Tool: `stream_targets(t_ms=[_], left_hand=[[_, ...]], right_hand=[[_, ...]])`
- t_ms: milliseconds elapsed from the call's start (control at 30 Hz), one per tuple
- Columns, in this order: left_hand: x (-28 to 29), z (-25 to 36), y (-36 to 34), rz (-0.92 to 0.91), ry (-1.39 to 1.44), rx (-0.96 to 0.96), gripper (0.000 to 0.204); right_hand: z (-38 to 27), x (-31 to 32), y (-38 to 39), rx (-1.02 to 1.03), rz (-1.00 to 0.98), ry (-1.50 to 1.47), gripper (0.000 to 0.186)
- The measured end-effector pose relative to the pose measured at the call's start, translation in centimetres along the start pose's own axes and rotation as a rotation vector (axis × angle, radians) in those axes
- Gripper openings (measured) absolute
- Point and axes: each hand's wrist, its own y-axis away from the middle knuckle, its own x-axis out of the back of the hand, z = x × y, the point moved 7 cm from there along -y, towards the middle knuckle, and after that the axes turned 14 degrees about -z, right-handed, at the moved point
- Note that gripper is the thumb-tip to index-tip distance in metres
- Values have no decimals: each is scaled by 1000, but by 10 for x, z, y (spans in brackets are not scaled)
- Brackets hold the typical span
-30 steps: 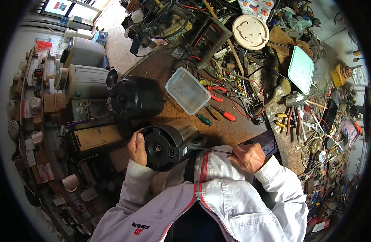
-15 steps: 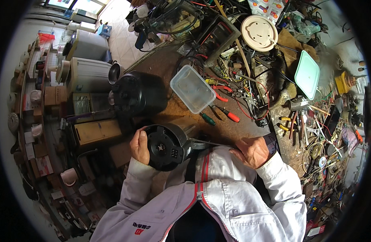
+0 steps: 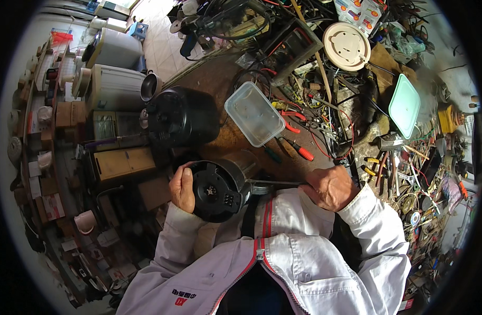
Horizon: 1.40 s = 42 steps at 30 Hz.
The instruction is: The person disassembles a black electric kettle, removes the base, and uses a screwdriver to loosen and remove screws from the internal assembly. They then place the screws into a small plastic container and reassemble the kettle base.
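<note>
A blender jug (image 3: pixel 217 193) lies tipped on its side in front of me, its black round underside with a central drive coupling facing me and its see-through body (image 3: pixel 244 159) pointing away. My left hand (image 3: pixel 183 190) is closed on the left rim of this base, thumb on top. My right hand (image 3: pixel 331 189) is closed around the end of a long thin metal tool (image 3: pixel 277 182), whose handle is hidden in the fist. The tool's far end reaches the right side of the jug, beside its dark handle. Whether its tip touches cannot be seen.
Beyond the jug stand a black appliance housing (image 3: pixel 183 116) and a clear plastic box (image 3: pixel 255 114). A red-handled screwdriver (image 3: pixel 298 149), pliers and wires lie to the right. A mint-green lid (image 3: pixel 404 106) and cluttered tools fill the right side. Shelves (image 3: pixel 52 142) run along the left.
My right hand has turned and shifted slightly right and up, its fist tighter around the tool. The left hand keeps its hold on the jug. The whole view has tilted a little.
</note>
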Motion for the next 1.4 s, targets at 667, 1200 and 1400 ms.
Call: stream_targets(t_ms=[667, 1200, 1400], left_hand=[[-5, 7, 0, 7, 91, 13, 37], [-9, 10, -2, -63, 409, -75, 46], [-10, -3, -3, -127, 592, -157, 51]], right_hand=[[7, -10, 1, 45, 85, -67, 27], [-21, -98, 45, -381, 267, -645, 35], [-60, -131, 39, -394, 407, -679, 34]])
